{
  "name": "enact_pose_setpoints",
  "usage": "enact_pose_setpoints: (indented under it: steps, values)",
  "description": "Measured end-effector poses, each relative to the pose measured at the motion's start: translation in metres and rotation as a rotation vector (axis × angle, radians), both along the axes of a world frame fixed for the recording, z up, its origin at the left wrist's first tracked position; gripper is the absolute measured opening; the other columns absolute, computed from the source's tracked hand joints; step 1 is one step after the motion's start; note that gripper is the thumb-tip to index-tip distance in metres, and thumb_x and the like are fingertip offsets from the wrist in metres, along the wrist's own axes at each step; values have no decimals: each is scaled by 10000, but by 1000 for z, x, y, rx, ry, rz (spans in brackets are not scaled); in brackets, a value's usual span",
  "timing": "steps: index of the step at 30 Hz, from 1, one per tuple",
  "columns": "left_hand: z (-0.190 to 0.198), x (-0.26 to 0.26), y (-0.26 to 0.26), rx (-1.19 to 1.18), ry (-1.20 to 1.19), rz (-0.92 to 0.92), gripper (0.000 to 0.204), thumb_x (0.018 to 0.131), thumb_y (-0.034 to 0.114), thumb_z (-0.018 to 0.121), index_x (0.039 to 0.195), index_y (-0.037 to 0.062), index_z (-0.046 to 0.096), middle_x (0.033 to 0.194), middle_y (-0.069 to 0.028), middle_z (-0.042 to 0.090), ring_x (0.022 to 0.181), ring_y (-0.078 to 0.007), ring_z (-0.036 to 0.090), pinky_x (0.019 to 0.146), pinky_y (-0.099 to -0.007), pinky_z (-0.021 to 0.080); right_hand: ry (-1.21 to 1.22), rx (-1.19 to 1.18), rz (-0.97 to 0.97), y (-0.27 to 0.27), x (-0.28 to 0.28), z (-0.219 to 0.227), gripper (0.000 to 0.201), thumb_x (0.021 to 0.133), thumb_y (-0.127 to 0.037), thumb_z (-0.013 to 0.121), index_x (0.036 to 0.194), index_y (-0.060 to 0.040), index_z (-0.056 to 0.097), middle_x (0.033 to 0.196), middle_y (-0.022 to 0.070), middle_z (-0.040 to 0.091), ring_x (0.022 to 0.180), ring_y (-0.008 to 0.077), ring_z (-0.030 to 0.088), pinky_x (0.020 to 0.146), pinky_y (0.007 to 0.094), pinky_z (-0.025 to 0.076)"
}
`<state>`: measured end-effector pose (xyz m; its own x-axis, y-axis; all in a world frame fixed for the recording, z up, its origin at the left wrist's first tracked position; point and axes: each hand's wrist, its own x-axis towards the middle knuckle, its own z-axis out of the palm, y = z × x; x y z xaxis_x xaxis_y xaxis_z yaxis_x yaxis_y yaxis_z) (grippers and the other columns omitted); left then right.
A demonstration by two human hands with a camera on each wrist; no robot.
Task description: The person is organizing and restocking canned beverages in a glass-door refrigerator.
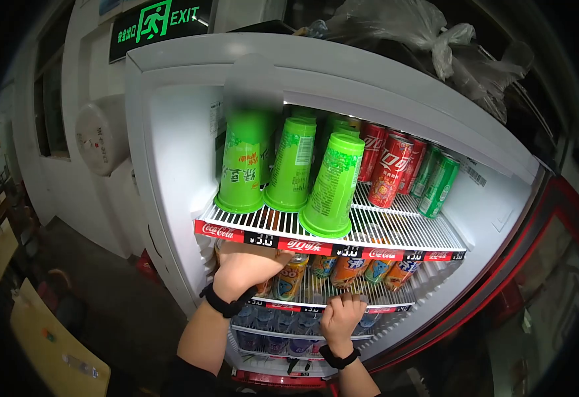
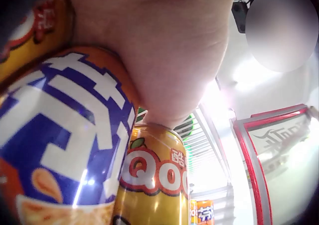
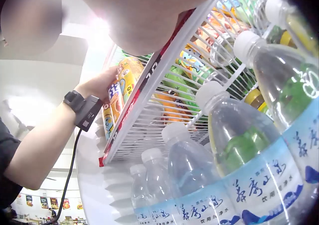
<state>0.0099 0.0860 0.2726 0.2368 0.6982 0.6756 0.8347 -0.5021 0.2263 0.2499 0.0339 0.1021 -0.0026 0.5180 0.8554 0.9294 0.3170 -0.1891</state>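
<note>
My left hand (image 1: 253, 264) reaches under the top shelf of a drinks fridge, over the cans of the second shelf; its fingers are hidden. In the left wrist view the palm (image 2: 169, 45) lies against the tops of an orange can with a blue label (image 2: 65, 130) and a yellow Qoo can (image 2: 154, 177). The right wrist view shows the left hand (image 3: 102, 83) beside yellow cans (image 3: 130, 74). My right hand (image 1: 341, 321) has its fingers curled over the front edge of the second shelf (image 1: 385, 309).
Green cups (image 1: 332, 185) stand upside down on the top shelf, beside red cans (image 1: 392, 172) and green cans (image 1: 440, 186). Water bottles (image 3: 192, 160) fill the shelf below the cans. The fridge door (image 1: 501, 264) stands open at the right.
</note>
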Motion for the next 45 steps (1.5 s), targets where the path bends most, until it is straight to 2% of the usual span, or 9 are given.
enact_pose_setpoints:
  steps: [8,13,17,20,23,26,31,40,45]
  values:
    - [-5,-2,4,-52,-27,-4,307,962,349,663,1161,128,739,1060,-110,778,939,-357,742,848,-493,588,35,34,-21,2,-6,3,54,795,-114,611,768,-68,603,862,135,580,894,359,546,814,482,377]
    - [-12,-4,8,145,20,-33,311,921,321,707,1152,114,729,967,-106,769,842,-345,749,761,-500,604,29,42,-20,2,-6,1,57,787,-126,611,771,-71,607,858,134,579,899,364,549,821,485,379]
    - [-8,-5,10,94,-60,-91,342,913,321,716,1146,71,695,977,-142,743,869,-372,725,791,-512,587,18,41,-17,3,-3,0,58,788,-133,613,783,-75,616,862,133,583,902,367,553,823,488,378]
    - [-9,-4,13,257,-8,-91,303,899,322,730,1086,84,713,962,-132,727,852,-368,709,790,-530,571,23,49,-20,3,-4,0,54,785,-137,614,785,-82,612,854,129,576,899,363,554,811,485,371]
    - [-7,-6,9,153,46,-78,273,923,326,719,1047,83,719,1008,-137,724,894,-365,698,831,-527,565,18,67,-19,4,-4,0,58,783,-144,611,779,-87,601,848,123,567,898,359,554,799,484,363]
    - [-10,-5,13,324,42,-98,267,956,331,705,1039,78,723,1037,-142,715,942,-365,682,854,-527,554,24,71,-19,5,-5,0,71,783,-159,612,782,-89,600,850,121,564,893,357,551,800,484,365]
    - [3,-14,-7,67,10,-184,328,989,375,709,1072,59,740,1030,-148,721,922,-384,670,845,-533,513,10,35,-43,4,-1,-8,104,775,-176,637,827,-86,632,884,116,583,916,349,561,802,492,380]
    - [-14,-22,-9,191,189,48,442,969,452,716,1228,94,736,1091,-135,743,980,-383,702,857,-553,528,39,70,-61,3,-5,-6,107,784,-173,630,829,-76,617,912,133,575,944,357,555,813,491,386]
    - [-11,-19,-11,168,136,51,365,960,389,716,937,29,773,881,-174,728,820,-409,686,781,-546,516,69,56,-59,-4,-8,6,72,801,-121,657,855,-81,633,907,114,598,907,333,553,810,469,400]
